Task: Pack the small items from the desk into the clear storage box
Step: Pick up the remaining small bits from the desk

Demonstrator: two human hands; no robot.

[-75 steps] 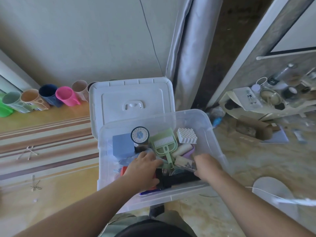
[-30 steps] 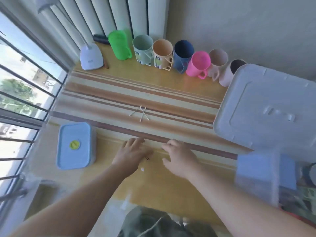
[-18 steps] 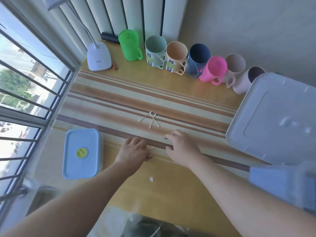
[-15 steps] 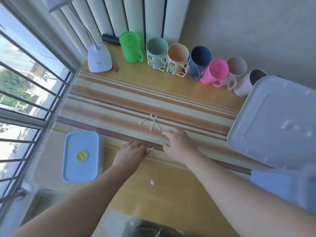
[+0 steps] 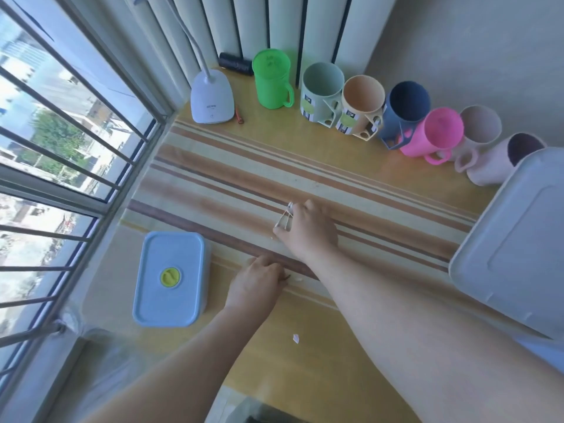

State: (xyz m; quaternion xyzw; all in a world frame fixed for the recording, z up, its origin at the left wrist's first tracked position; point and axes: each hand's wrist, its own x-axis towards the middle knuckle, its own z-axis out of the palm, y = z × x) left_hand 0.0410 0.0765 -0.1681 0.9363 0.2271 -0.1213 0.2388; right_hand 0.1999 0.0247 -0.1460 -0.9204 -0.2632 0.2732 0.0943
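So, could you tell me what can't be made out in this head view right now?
- Clear storage box: out of frame; only its white lid shows, cut by the right edge.
- What the left hand pinches: a small dark thing, too small to identify.
- Cotton swabs: count unclear, partly covered by the right hand.
- Desk lamp: head cut off at the top.

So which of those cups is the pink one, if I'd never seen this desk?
Follow the row of cups along the wall behind the striped desk. The pink cup lies between the dark blue cup and a pale beige one, the only bright pink among them.
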